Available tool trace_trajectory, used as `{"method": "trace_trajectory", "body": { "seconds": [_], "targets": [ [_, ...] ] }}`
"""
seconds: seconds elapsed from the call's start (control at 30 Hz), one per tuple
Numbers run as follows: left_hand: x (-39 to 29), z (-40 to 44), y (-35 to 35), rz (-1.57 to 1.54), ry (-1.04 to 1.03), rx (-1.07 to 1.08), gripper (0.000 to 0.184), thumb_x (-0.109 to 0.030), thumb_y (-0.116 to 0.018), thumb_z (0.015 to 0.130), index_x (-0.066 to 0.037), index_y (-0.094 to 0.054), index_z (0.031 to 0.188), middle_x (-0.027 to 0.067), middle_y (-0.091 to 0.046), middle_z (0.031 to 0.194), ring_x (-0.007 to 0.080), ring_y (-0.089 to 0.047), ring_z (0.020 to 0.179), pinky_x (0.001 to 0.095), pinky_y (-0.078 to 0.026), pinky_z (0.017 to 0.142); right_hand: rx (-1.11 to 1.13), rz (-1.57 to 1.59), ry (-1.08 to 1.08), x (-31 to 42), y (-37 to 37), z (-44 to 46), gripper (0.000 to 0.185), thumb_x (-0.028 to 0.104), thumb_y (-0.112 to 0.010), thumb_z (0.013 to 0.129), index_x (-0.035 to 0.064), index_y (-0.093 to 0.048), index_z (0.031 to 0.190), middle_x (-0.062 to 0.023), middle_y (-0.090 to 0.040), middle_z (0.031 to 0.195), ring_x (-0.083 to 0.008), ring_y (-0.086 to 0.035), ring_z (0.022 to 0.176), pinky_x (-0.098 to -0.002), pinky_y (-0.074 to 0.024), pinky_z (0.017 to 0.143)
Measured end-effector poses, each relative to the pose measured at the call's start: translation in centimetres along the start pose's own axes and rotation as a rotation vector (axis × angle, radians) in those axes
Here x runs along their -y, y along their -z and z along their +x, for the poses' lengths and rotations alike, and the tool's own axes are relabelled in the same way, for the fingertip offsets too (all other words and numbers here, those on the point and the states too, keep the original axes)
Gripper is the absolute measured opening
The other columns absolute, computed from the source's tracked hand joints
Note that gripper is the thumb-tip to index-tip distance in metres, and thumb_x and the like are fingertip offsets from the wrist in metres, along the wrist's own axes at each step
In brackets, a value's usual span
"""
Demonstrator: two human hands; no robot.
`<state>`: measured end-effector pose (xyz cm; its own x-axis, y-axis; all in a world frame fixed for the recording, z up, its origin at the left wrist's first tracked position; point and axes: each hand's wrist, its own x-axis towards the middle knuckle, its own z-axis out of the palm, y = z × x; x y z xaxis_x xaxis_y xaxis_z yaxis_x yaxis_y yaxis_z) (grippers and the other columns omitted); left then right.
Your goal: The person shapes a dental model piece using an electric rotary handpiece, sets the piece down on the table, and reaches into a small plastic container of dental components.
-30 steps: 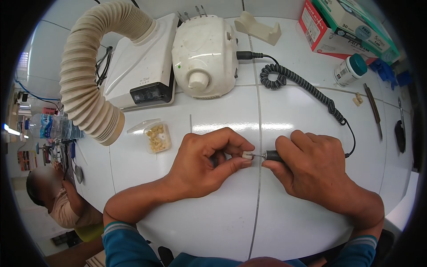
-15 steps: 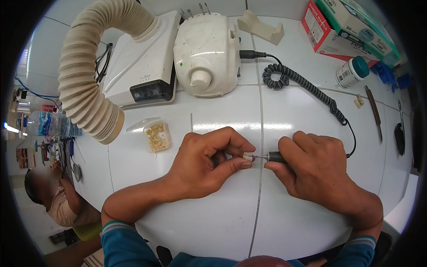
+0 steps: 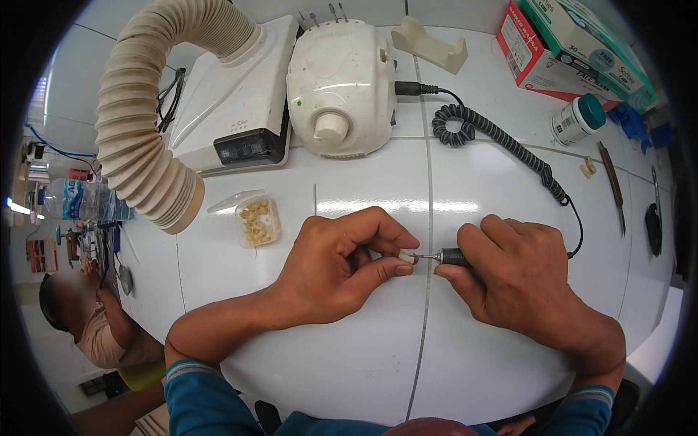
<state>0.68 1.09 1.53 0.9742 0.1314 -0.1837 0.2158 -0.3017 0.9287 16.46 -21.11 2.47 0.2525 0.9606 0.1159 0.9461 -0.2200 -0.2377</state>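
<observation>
Your left hand (image 3: 338,269) pinches a small pale piece (image 3: 406,256) between thumb and fingers, just above the middle of the table (image 3: 349,370). Your right hand (image 3: 512,272) is closed around a dark handpiece (image 3: 454,256), whose thin metal bit (image 3: 427,256) points to 9 o'clock and reaches the piece; at this size you cannot tell exactly where they touch.

Taking the piece as the clock's center, the white control unit (image 3: 340,80) with its round dial (image 3: 331,129) sits at 11 o'clock. The coiled cord (image 3: 512,145) runs from the unit's side around to the far end of your handpiece. An empty cream cradle (image 3: 429,45) lies at 12. Between 9 and 10 is an open clear container (image 3: 257,221) of yellowish pieces, near the mouth of the ribbed hose (image 3: 120,131). The teal-capped bottle (image 3: 578,120) lies toward 2, and a slim brown tool (image 3: 613,189) between 2 and 3. Another person (image 3: 105,334) is well apart from you, near 9.
</observation>
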Motion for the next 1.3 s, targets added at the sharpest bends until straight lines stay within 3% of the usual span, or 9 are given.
{"method": "trace_trajectory", "body": {
  "seconds": [0.63, 1.03, 1.3],
  "targets": [
    [0.03, -0.06, -0.13, 0.041, 0.014, -0.026, 0.021, -0.006, -0.087, 0.095, -0.003, -0.081, 0.115, 0.0038, -0.082, 0.094, 0.0064, -0.074, 0.085, 0.0222, -0.051, 0.065, -0.002, -0.002, -0.013, 0.12, 0.04, 0.13, 0.039, 0.044, -0.083, 0.096, 0.0118, -0.062, 0.086, -0.0031, -0.055, 0.07, -0.0211, -0.062, 0.054, -0.038, -0.045, 0.048],
    [0.16, -0.03, -0.22, 0.039, -0.023, -0.056, 0.023, -0.01, -0.09, 0.092, -0.004, -0.082, 0.113, 0.0011, -0.077, 0.087, -0.0004, -0.055, 0.061, 0.0202, -0.04, 0.052, -0.005, -0.009, -0.009, 0.09, -0.02, 0.13, 0.04, 0.044, -0.082, 0.097, 0.0121, -0.062, 0.086, -0.0037, -0.056, 0.07, -0.0215, -0.063, 0.055, -0.0385, -0.0444, 0.047],
    [-0.07, -0.05, -0.16, 0.058, -0.017, -0.031, 0.02, -0.007, -0.087, 0.095, -0.004, -0.081, 0.114, 0.0019, -0.08, 0.089, 0.0027, -0.067, 0.073, 0.0208, -0.046, 0.059, 0.008, -0.006, -0.006, -0.05, 0.06, 0.05, 0.04, 0.045, -0.081, 0.098, 0.0124, -0.062, 0.086, -0.0036, -0.056, 0.07, -0.0217, -0.062, 0.055, -0.0388, -0.0438, 0.047]
  ]
}}
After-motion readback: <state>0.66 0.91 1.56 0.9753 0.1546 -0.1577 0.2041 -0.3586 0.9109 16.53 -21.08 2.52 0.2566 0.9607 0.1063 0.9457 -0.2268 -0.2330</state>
